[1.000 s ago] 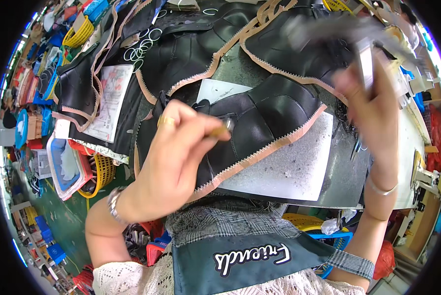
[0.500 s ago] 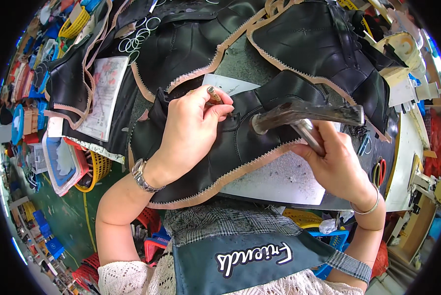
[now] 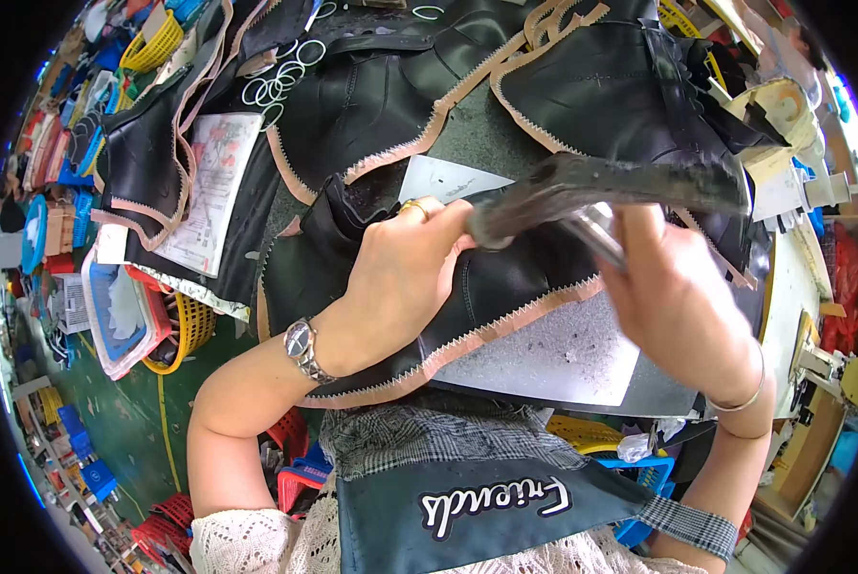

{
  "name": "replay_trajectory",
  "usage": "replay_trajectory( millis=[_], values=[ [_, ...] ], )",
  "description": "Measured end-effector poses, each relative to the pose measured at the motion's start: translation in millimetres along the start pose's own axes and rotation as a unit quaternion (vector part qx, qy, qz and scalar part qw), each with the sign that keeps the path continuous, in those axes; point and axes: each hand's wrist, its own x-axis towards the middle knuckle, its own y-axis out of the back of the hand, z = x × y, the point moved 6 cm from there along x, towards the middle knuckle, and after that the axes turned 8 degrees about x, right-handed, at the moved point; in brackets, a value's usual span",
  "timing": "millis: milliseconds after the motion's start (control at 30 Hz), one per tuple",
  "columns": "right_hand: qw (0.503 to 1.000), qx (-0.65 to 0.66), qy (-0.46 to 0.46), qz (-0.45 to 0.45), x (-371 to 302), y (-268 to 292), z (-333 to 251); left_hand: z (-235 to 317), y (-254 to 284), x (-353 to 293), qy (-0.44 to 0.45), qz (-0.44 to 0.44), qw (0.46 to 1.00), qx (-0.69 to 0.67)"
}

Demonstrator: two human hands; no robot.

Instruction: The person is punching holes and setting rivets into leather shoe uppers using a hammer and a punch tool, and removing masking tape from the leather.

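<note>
Head view: the right hand [image 3: 679,311] is clamped on a hammer [image 3: 630,184]; the left hand [image 3: 400,273] has its fingers pinched together at the hammer's head, their tips partly hidden. Beneath, a black leather upper [image 3: 510,282] lies over a white sheet [image 3: 553,364].

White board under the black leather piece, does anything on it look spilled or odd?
Yes: dark specks and grey smudging mark the white board where it shows beside the black leather piece, standing out against the pale surface.
</note>
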Motion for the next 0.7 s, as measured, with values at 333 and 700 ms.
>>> replay_trajectory(
  millis=[333, 700],
  values=[
    [0.981, 0.163, -0.022, 0.104, -11, 17, 15, -32, -18, 3, 0.224, -0.074, 0.933, -0.273],
    [0.999, 0.009, 0.007, -0.035, -7, 7, 8, -5, -2, 2, 0.015, 0.002, 0.997, -0.076]
  ],
)
